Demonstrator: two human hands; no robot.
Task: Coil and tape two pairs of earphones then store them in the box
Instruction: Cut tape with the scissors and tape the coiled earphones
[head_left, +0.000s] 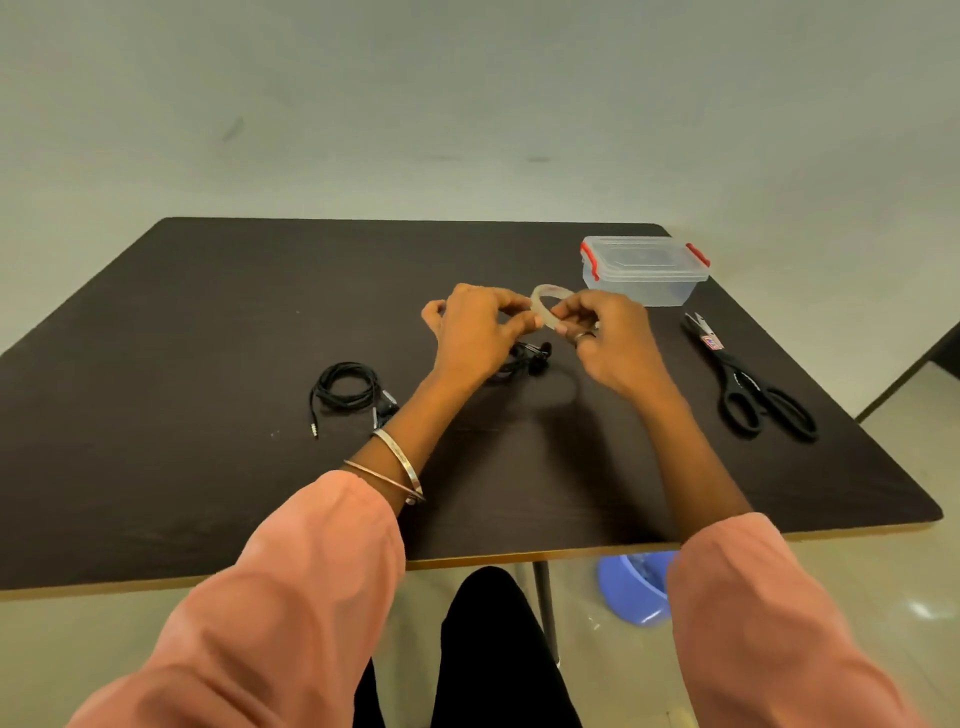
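A roll of clear tape (546, 296) is held above the middle of the dark table (208, 322). My right hand (608, 338) grips the roll from the right, and my left hand (475, 332) pinches its left edge with thumb and fingertips. Under my hands lies a black pair of earphones (527, 361), partly hidden. A second black pair (348, 389) lies coiled to the left, its plug pointing toward me. The clear box (644, 270) with red clips stands closed at the back right.
Black scissors (753, 384) lie on the right side of the table, blades pointing away from me. A blue plastic bowl (634, 587) sits on the floor under the near right edge, beside a table leg (545, 603).
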